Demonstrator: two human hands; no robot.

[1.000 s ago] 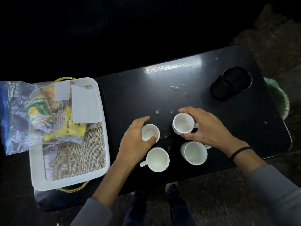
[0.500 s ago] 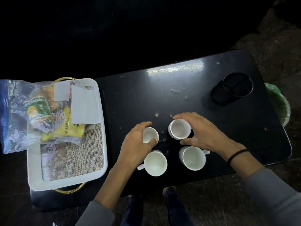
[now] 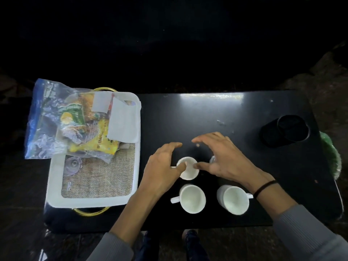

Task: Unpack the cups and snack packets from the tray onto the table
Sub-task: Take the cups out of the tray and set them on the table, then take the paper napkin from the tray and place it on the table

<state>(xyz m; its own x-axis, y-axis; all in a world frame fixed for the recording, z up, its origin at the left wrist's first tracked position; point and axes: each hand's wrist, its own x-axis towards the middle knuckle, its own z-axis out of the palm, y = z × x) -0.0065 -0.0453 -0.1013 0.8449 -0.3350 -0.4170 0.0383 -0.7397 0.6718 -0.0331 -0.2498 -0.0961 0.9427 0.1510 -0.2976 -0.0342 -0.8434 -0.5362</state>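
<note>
Glossy black table (image 3: 207,113), dark room

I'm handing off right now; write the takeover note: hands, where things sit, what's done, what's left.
Left hand: open, thumb touching the rim of the far-left cup.
Right hand: open, spread over the far-right cup, mostly hiding it.
Two near cups stand upright on the black table.
Done: four cups unpacked.
Left: the snack packets still lie on the white tray; move them to the table.
</note>
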